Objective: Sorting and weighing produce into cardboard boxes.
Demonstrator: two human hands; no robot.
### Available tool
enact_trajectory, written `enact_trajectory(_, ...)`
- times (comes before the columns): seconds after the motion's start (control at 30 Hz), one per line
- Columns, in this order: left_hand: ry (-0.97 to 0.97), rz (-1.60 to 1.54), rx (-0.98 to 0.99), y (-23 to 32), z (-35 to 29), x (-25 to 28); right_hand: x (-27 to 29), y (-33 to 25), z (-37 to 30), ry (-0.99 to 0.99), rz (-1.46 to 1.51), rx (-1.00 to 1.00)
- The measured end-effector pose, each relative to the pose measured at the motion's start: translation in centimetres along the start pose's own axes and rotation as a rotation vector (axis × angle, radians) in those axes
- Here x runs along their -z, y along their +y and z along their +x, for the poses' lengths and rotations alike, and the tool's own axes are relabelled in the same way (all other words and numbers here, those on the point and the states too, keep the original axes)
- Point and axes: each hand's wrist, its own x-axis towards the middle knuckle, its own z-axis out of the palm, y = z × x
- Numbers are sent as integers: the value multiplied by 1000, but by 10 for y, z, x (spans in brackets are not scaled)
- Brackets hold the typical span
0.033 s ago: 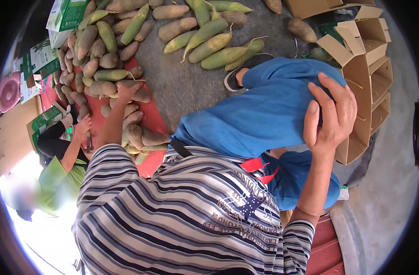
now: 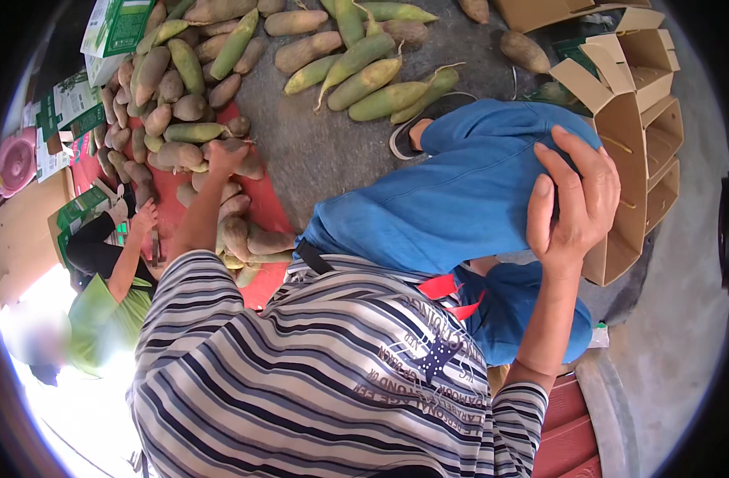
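Note:
My left hand [image 2: 223, 158] reaches into the pile on the left, its fingers closed on a brownish root [image 2: 236, 146] that looks like a sweet potato. Another brown root [image 2: 251, 167] lies just beside that hand, and a green radish [image 2: 194, 131] rests beyond it. Over my blue-trousered knee, my right hand [image 2: 578, 203] is raised with its fingers curved and apart, nothing in it. Several more green radishes [image 2: 363, 57] with thin tails lie on the dark floor ahead, near my shoe.
Open cardboard boxes [image 2: 622, 147] stand at the right. Green and white cartons [image 2: 76, 95] and a pink basin [image 2: 15, 162] are at the far left. A person in a green top [image 2: 101, 323] works beside the pile on the red sheet [image 2: 265, 199]. A single brown root [image 2: 525, 52] lies near the boxes.
My left hand has shifted slightly to the right with the brownish root. My right hand has barely moved.

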Motion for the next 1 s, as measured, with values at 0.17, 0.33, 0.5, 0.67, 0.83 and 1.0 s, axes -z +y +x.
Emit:
enact_trajectory(0.17, -28, 208, -414, 73, -16, -18, 2, 3, -7, 18, 29, 0)
enact_trajectory(0.33, 20, 271, -630, 180, 7, 4, 2, 3, -9, 8, 20, 4)
enact_trajectory(0.5, 144, -46, -904, 241, 63, 0, 0, 4, -4, 19, 30, 51)
enact_trajectory(0.67, 391, -256, -972, 177, 37, 2, -1, 3, -4, 16, 15, 58)
enact_trajectory(0.83, -145, 291, -434, 0, -29, -22, 0, 3, -7, -15, -23, 50)
enact_trajectory(1.0, -429, 506, -188, -119, -63, -44, 3, -5, -3, -90, -34, 36)
